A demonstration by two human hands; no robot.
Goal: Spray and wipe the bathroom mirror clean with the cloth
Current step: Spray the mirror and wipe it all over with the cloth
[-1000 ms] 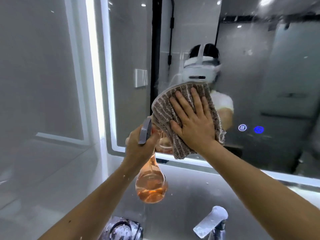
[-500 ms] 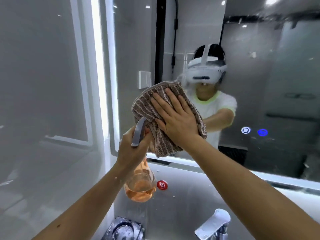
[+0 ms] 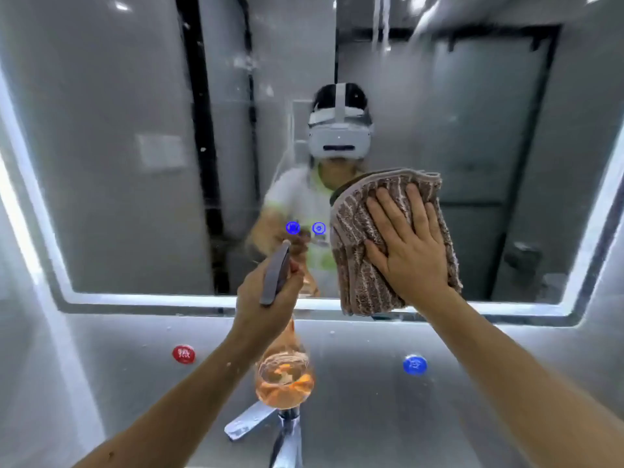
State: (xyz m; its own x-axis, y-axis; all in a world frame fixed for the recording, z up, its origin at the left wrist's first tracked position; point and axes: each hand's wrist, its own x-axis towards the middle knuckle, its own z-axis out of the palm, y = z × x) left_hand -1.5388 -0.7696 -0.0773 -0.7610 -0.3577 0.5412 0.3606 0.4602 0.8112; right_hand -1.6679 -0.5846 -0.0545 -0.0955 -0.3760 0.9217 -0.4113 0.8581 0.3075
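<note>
Mirror (image 3: 128, 197) wall-mounted, edges lit. Cloth (image 3: 358, 265), brown striped, was pressed flat against its lower right part by right hand (image 3: 412, 251), fingers (image 3: 415, 204) straight, slightly spread. Left hand (image 3: 266, 298) gripped bottle (image 3: 285, 380) at the neck, fingers curled round it, above faucet (image 3: 250, 420).

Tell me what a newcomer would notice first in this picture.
The right hand presses a brown striped cloth flat on the mirror, right of centre. The left hand grips an orange spray bottle low in the middle, above the tap.
</note>
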